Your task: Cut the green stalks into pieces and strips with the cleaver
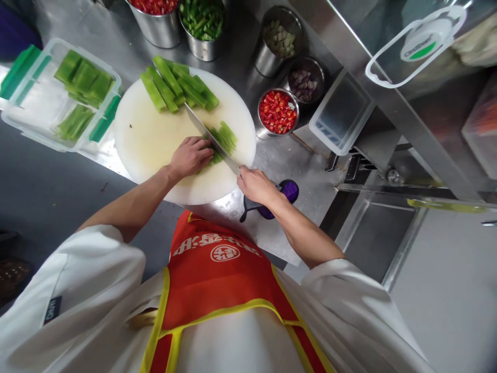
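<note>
On the round white cutting board [151,140], my right hand [254,184] grips the handle of a kitchen knife [209,133], its long blade slanting toward the upper left. My left hand [193,155] lies just left of the blade, fingers curled and pressed down on green celery pieces mostly hidden beneath them. Thin celery strips [225,139] lie on the blade's right side. A pile of thick celery sticks [178,85] rests at the board's far edge, close to the knife's tip.
A clear box [42,116] with green clips holds cut green pieces at left. Metal pots stand behind: green peppers [202,18], pale cubes [278,39], purple pieces [303,84], red chillies [278,111]. A lidded plastic container [341,114] and a dark-and-purple object [289,190] are at right.
</note>
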Tool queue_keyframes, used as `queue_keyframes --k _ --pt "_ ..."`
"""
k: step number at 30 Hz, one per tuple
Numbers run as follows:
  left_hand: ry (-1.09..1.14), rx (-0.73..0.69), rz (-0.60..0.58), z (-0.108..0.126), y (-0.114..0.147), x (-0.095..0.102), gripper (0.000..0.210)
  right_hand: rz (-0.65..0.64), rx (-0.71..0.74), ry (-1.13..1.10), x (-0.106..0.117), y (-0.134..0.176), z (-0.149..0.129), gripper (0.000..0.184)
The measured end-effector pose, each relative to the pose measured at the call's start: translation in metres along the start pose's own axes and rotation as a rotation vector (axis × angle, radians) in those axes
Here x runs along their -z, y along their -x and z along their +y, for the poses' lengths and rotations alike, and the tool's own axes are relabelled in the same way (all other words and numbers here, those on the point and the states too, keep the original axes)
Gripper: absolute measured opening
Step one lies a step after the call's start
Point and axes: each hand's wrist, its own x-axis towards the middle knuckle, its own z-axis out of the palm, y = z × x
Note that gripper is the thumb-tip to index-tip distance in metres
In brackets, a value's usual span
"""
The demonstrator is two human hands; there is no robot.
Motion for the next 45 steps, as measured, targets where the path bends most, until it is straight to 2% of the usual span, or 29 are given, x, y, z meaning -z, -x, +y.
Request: queue_keyframes --k 6,10,15,19,26,34,38,45 --pt "0.010 -0.004 0.005 -0.001 0.000 -0.002 0.034 0.021 0.031 0.006 0.004 0.008 0.003 0.029" --pt "0.029 -0.004 0.014 -0.003 0.000 -0.002 0.034 -0.014 -0.018 0.006 -0.007 0.000 0.001 0.028" --pt "0.020 0.026 0.035 0.002 0.003 0.005 0.031 -0.007 -0.007 -0.009 -0.016 -0.011 0.000 0.030" --pt "0.035 0.043 -0.004 0.004 0.010 0.005 0.029 -0.004 -0.003 -0.006 -0.010 -0.009 0.000 0.030" --pt "0.027 0.046 -0.036 0.002 0.012 -0.001 0.032 0.023 0.031 0.015 0.010 0.013 -0.003 0.030" --pt "0.021 0.043 -0.032 0.003 0.011 0.000 0.033 -0.009 0.014 0.004 0.002 -0.004 -0.007 0.030" --pt "0.033 0.054 -0.028 0.003 0.011 0.000 0.032 0.012 0.057 0.014 0.007 0.001 -0.005 0.030" --pt "0.014 0.031 0.000 0.003 0.013 0.000 0.035 0.007 0.035 0.013 0.003 -0.001 -0.009 0.030"
